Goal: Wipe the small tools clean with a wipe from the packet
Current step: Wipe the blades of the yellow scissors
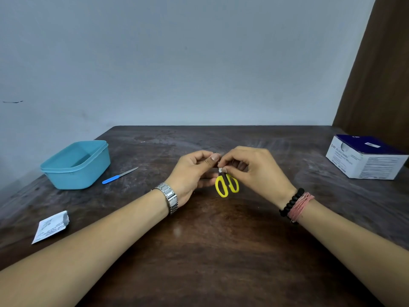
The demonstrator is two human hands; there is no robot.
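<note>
- Both forearms reach in from the near edge and meet over the middle of the table (210, 251). A metal watch (170, 199) is on the left wrist; a black bead band and pink thread (296, 204) are on the right.
- Scissors (226, 185): yellow loops hang toward the viewer, blades pointing away and hidden behind the fingers.
- Left hand (192, 171): fingers curled, holding the scissors near the blade end, thumb on top.
- Right hand (254, 169): thumb and forefinger pinch a small white wipe (220, 169) against the scissors just above the loops.
- Judged step: wiping the scissors, mid-task.
- Risk: the blades sit between fingertips, so a slip along the edge could nick a finger, more likely if the wipe makes the metal slick.
- Risk: the wipe is a tiny piece under a narrow pinch. It may bunch or drop, leaving bare skin rubbing steel.
- Risk: the loops hang free, so a loose hold could let the blades swing open.
- Torn white packet (51, 227) lies near left, well apart from the hands.
- Blue-handled file (119, 175) lies just beside the open turquoise tub (76, 165), farther left. Whether it is already cleaned, cannot tell.
- White and navy box (367, 158) sits at far right.
- Surface: dark wood, scuffed and smeared toward the back, so a wiped tool set down could pick up dirt again.
- Beyond: plain pale wall (177, 63), brown curtain (380, 74) at right.
</note>
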